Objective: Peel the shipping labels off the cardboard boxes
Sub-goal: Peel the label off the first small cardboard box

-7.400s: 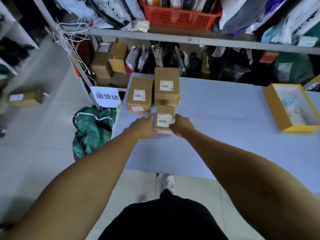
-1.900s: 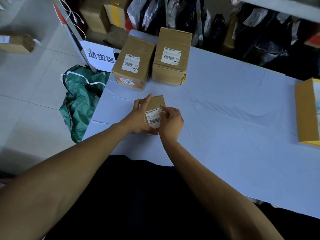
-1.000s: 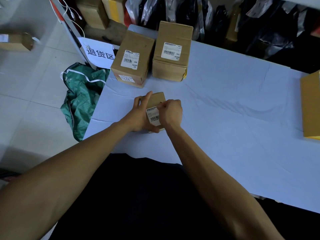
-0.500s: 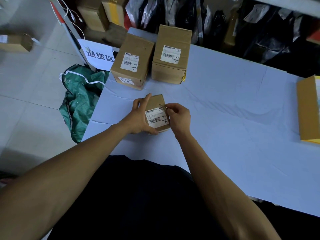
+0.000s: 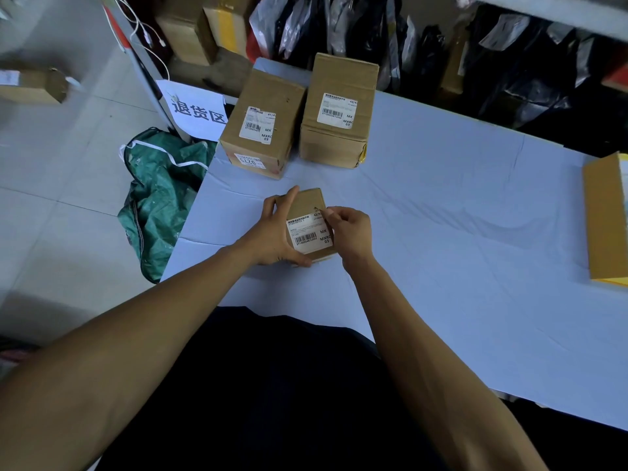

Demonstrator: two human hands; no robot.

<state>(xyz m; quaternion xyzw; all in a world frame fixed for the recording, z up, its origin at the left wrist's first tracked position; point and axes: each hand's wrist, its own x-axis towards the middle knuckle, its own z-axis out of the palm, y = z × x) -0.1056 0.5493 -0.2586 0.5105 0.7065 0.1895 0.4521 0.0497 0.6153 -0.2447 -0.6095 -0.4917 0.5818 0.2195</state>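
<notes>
A small cardboard box (image 5: 307, 205) stands on the pale blue table (image 5: 441, 232) near its left front corner. My left hand (image 5: 272, 229) grips the box from its left side, thumb under the front edge. A white shipping label (image 5: 307, 234) with a barcode lies flat on the box's top. My right hand (image 5: 350, 229) pinches the label's upper right corner, which is lifted a little. Behind stand two bigger boxes, the left box (image 5: 268, 96) and the right box (image 5: 343, 79), each with a white label on top.
A yellow open box (image 5: 603, 215) sits at the table's right edge. A green bag (image 5: 159, 198) lies on the floor to the left, beside a white sign (image 5: 197, 110). Shelves with dark bags (image 5: 373, 32) and cartons run behind the table.
My right hand moved from covering the label's right side to its upper right corner, and that corner has started to lift. My left hand kept its hold on the box.
</notes>
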